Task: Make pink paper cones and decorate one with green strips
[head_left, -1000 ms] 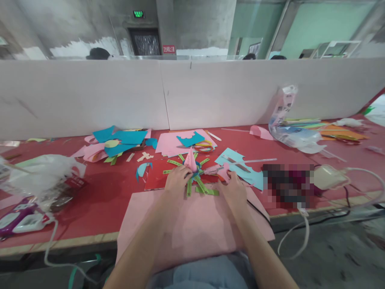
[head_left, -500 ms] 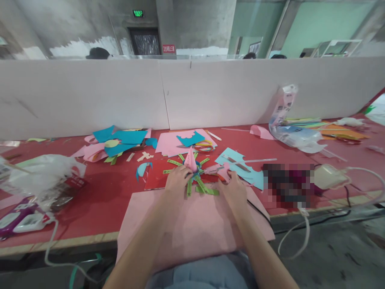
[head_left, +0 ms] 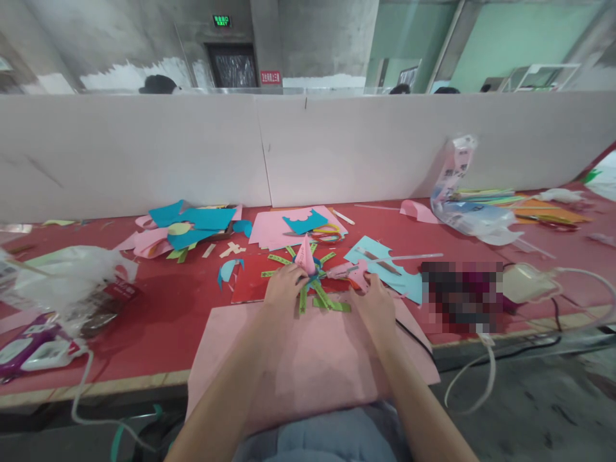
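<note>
A paper craft with a pink cone (head_left: 305,258) standing at its centre and green patterned strips (head_left: 323,296) spreading outward lies on a red sheet (head_left: 248,282). My left hand (head_left: 287,285) grips its near left side by the cone's base; the fingertips are partly hidden. My right hand (head_left: 373,301) is closed round a pink glue gun (head_left: 342,270), whose tip points left at the cone's base. A clear glue stick (head_left: 418,257) juts from its back. Just below the craft is a loose green strip (head_left: 339,307).
Pink sheet (head_left: 308,366) covers the table's front edge. Behind lie scissors (head_left: 330,234), a white pen (head_left: 343,217) and blue paper scraps (head_left: 202,224). Plastic bags (head_left: 72,282) stand left, with another bag (head_left: 476,212) right. A black cord (head_left: 414,340) runs right of my arm.
</note>
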The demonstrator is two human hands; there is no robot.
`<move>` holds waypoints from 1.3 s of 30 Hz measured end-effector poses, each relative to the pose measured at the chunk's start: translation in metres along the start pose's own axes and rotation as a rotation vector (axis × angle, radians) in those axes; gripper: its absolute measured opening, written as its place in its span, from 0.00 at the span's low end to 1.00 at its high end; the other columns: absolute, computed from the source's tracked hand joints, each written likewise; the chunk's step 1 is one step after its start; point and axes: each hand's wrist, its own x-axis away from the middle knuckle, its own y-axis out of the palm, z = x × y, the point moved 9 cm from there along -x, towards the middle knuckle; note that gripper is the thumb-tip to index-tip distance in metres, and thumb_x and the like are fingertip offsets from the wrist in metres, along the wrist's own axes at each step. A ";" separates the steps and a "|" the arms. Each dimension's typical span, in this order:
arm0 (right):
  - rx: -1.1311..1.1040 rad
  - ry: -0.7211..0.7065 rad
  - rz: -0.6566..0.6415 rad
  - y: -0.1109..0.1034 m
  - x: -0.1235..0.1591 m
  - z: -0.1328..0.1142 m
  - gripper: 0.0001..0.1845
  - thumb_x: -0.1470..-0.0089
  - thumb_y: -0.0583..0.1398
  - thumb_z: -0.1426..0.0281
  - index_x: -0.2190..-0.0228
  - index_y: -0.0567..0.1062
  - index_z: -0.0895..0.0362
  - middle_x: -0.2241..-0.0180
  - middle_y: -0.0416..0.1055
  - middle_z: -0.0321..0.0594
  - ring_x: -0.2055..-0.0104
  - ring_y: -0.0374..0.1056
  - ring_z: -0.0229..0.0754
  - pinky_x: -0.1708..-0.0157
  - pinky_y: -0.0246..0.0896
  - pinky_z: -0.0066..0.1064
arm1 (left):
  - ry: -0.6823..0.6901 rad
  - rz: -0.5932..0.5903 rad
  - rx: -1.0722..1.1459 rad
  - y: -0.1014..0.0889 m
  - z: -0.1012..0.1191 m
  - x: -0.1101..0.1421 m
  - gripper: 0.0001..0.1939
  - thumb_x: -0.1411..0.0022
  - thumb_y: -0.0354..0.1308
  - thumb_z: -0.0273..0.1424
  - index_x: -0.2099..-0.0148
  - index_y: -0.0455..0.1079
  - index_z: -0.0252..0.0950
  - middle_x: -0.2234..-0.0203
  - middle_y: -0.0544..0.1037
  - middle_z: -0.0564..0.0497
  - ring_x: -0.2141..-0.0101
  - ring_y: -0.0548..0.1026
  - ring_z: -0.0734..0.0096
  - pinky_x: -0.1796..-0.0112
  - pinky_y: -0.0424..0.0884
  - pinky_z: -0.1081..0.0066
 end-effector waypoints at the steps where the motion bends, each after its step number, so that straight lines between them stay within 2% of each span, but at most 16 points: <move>1: 0.000 -0.004 -0.001 0.000 0.000 0.000 0.19 0.52 0.56 0.61 0.60 0.64 0.57 0.64 0.71 0.42 0.64 0.66 0.45 0.67 0.53 0.30 | 0.001 -0.002 -0.012 0.000 0.000 0.000 0.06 0.42 0.54 0.34 0.68 0.71 0.39 0.70 0.72 0.52 0.67 0.69 0.71 0.65 0.62 0.71; 4: -0.004 -0.007 0.005 -0.001 0.000 -0.001 0.18 0.52 0.55 0.61 0.60 0.65 0.57 0.65 0.71 0.43 0.64 0.66 0.46 0.68 0.52 0.30 | 0.012 0.018 -0.032 -0.002 -0.001 0.002 0.07 0.43 0.55 0.36 0.66 0.71 0.40 0.70 0.72 0.52 0.67 0.70 0.70 0.64 0.62 0.71; 6: -0.016 -0.001 0.010 0.000 -0.001 0.001 0.18 0.52 0.55 0.61 0.60 0.65 0.57 0.66 0.71 0.43 0.64 0.66 0.46 0.68 0.52 0.30 | 0.007 0.084 -0.020 -0.009 -0.003 0.003 0.08 0.42 0.54 0.38 0.64 0.71 0.40 0.70 0.72 0.52 0.67 0.69 0.71 0.64 0.62 0.72; 11: -0.054 0.060 0.009 -0.002 -0.003 0.008 0.20 0.54 0.56 0.59 0.61 0.65 0.57 0.65 0.71 0.44 0.65 0.66 0.45 0.71 0.51 0.29 | -0.093 0.370 0.077 -0.049 -0.010 0.000 0.12 0.40 0.51 0.39 0.62 0.70 0.38 0.72 0.70 0.51 0.69 0.69 0.73 0.63 0.64 0.73; 14: -0.086 0.119 0.012 -0.006 -0.004 0.013 0.22 0.55 0.56 0.55 0.61 0.66 0.57 0.67 0.71 0.43 0.69 0.65 0.44 0.73 0.51 0.29 | -0.114 0.444 0.131 -0.068 -0.006 -0.014 0.11 0.41 0.52 0.36 0.58 0.69 0.38 0.67 0.71 0.50 0.65 0.69 0.72 0.63 0.64 0.74; 16: -0.116 0.170 0.014 -0.007 -0.004 0.018 0.24 0.56 0.56 0.53 0.61 0.65 0.57 0.69 0.70 0.41 0.71 0.65 0.43 0.74 0.50 0.29 | -0.133 0.444 0.139 -0.073 -0.002 -0.028 0.12 0.42 0.53 0.36 0.57 0.69 0.39 0.66 0.72 0.50 0.66 0.69 0.72 0.64 0.65 0.74; 21: -0.202 0.227 0.037 -0.008 -0.005 0.023 0.24 0.57 0.56 0.55 0.60 0.66 0.57 0.71 0.70 0.40 0.72 0.64 0.42 0.75 0.50 0.28 | -0.110 0.385 0.130 -0.073 0.008 -0.052 0.07 0.44 0.55 0.34 0.67 0.70 0.36 0.69 0.73 0.51 0.68 0.69 0.72 0.65 0.64 0.73; 25: -0.210 0.264 0.011 -0.007 -0.004 0.025 0.25 0.57 0.56 0.55 0.59 0.66 0.57 0.69 0.70 0.40 0.71 0.64 0.41 0.74 0.50 0.28 | -0.113 0.361 0.125 -0.076 0.009 -0.056 0.07 0.44 0.55 0.34 0.68 0.70 0.36 0.70 0.74 0.51 0.70 0.69 0.72 0.66 0.64 0.72; 33: -0.237 0.285 0.029 -0.009 -0.003 0.026 0.27 0.57 0.55 0.54 0.57 0.65 0.55 0.64 0.70 0.40 0.68 0.65 0.42 0.72 0.52 0.28 | -0.057 0.401 0.154 -0.097 0.009 -0.064 0.07 0.44 0.55 0.33 0.67 0.71 0.36 0.70 0.74 0.51 0.70 0.70 0.72 0.67 0.65 0.72; 39: -0.237 0.285 0.052 -0.015 -0.003 0.023 0.27 0.57 0.55 0.53 0.57 0.65 0.55 0.64 0.70 0.41 0.66 0.66 0.44 0.71 0.53 0.29 | 0.000 0.296 0.145 -0.093 0.013 -0.071 0.07 0.44 0.55 0.31 0.65 0.73 0.37 0.68 0.76 0.51 0.68 0.71 0.70 0.64 0.66 0.71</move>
